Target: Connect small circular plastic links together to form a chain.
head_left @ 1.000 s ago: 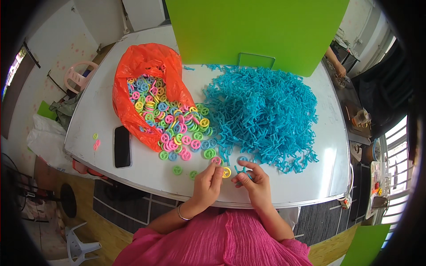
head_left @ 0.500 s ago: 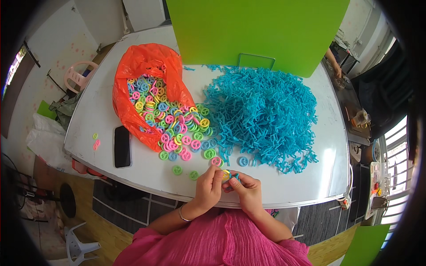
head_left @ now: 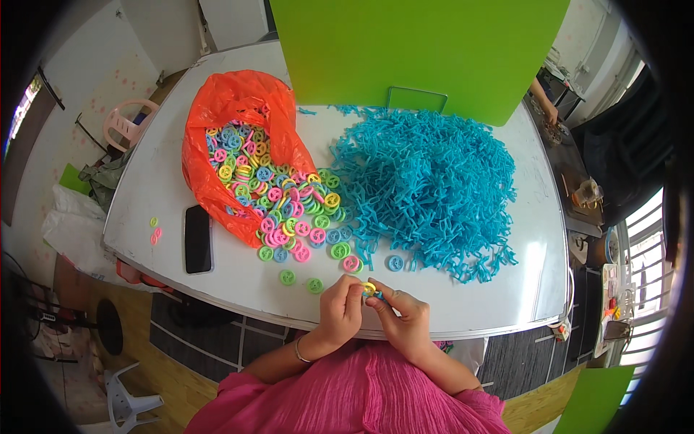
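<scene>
Close to the table's near edge my two hands meet around a small yellow plastic wheel (head_left: 369, 287). My left hand (head_left: 340, 307) pinches the wheel from its left side. My right hand (head_left: 405, 318) is closed on a small blue plastic piece (head_left: 379, 294) pressed against the wheel; the fingers hide most of it. Just beyond lie a pink wheel (head_left: 351, 263) and a blue wheel (head_left: 395, 262). A heap of blue plastic pieces (head_left: 434, 188) covers the right of the table. Left of it, pastel wheels (head_left: 289, 210) spill from an orange-red plastic bag (head_left: 206, 173).
A black phone (head_left: 198, 240) lies on the white table (head_left: 137, 210) at the left, with a few small rings beside it. A green board (head_left: 412, 50) stands at the back, a thin metal frame (head_left: 418, 90) before it. Another person's hand (head_left: 551, 114) shows at far right.
The yellow wheel has turned and dropped slightly between my fingers. My right hand's fingers have shifted to grip around it and the blue piece; the heap and bag stay as before.
</scene>
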`<state>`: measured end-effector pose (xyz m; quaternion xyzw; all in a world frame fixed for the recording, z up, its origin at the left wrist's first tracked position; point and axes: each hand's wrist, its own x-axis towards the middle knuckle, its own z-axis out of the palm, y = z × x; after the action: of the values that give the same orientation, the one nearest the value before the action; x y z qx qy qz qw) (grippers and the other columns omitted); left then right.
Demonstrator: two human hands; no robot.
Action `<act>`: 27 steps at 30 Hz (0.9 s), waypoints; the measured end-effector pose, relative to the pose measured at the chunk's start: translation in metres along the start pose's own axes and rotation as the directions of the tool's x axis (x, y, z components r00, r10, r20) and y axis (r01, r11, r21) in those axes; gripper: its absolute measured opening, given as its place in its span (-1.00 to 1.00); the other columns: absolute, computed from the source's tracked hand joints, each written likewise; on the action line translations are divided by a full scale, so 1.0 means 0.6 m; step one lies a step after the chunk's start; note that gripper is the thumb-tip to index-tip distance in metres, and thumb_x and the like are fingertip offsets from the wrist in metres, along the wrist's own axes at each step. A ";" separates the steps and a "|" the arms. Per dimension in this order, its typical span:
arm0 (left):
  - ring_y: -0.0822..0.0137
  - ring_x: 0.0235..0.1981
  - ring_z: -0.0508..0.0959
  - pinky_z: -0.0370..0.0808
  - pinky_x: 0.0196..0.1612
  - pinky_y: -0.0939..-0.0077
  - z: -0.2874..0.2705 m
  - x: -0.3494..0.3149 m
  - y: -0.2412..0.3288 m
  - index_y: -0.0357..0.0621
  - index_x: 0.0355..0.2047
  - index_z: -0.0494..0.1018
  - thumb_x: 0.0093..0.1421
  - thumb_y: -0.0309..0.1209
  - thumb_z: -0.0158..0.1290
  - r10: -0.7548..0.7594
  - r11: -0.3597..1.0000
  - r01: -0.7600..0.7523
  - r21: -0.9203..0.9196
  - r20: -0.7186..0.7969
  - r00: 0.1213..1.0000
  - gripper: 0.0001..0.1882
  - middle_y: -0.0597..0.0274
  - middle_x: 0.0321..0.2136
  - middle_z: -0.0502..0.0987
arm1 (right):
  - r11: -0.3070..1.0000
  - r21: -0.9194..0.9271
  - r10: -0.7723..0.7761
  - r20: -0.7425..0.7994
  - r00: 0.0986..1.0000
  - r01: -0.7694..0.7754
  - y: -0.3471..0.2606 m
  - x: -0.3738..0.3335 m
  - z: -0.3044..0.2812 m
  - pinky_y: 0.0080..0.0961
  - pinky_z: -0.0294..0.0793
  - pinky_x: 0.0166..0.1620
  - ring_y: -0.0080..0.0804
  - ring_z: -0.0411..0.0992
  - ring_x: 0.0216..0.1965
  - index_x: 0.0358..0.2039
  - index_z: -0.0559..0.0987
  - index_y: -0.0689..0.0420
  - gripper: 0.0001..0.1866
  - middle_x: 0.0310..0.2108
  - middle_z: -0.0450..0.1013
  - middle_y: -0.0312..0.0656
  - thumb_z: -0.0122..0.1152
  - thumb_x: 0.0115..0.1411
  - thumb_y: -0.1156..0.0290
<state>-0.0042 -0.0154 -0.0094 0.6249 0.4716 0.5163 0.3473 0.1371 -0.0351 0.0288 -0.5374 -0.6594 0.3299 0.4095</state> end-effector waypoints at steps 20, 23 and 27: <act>0.65 -0.59 0.38 0.32 -0.51 0.73 -0.024 0.029 0.023 -0.23 -0.33 0.45 0.36 -0.25 -0.08 -0.407 0.817 0.441 -0.371 0.172 0.897 -0.72 0.43 -0.61 0.42 | 0.769 0.533 0.184 0.343 0.921 -0.352 0.002 -0.004 -0.037 -0.51 0.53 -0.20 -0.41 0.52 -0.29 0.26 0.24 0.21 -0.43 -0.23 0.55 -0.04 0.13 0.28 0.35; 0.63 -0.60 0.37 0.29 -0.52 0.72 -0.032 0.034 0.024 -0.21 -0.37 0.46 0.36 -0.23 -0.07 -0.526 0.740 0.558 -0.376 0.195 0.828 -0.69 0.45 -0.63 0.40 | 0.984 0.148 -0.126 0.166 0.978 0.102 0.024 0.003 -0.059 -0.45 0.53 -0.19 -0.29 0.48 -0.16 0.23 0.29 0.16 -0.39 -0.10 0.49 0.02 0.23 0.19 0.36; 0.62 -0.60 0.37 0.27 -0.54 0.69 -0.037 0.022 0.009 -0.23 -0.40 0.47 0.36 -0.21 -0.08 -0.489 0.789 0.557 -0.260 0.282 0.825 -0.65 0.43 -0.64 0.39 | 0.669 -0.323 -0.632 0.227 0.741 0.670 0.003 0.031 -0.075 -0.36 0.49 -0.14 -0.23 0.41 -0.03 -0.04 0.52 0.09 -0.53 -0.01 0.44 -0.07 0.36 -0.03 0.49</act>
<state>-0.0240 -0.0061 0.0048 0.4501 0.4959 0.4055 0.6221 0.1764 -0.0168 0.0504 -0.3191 -0.8774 0.0516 0.3546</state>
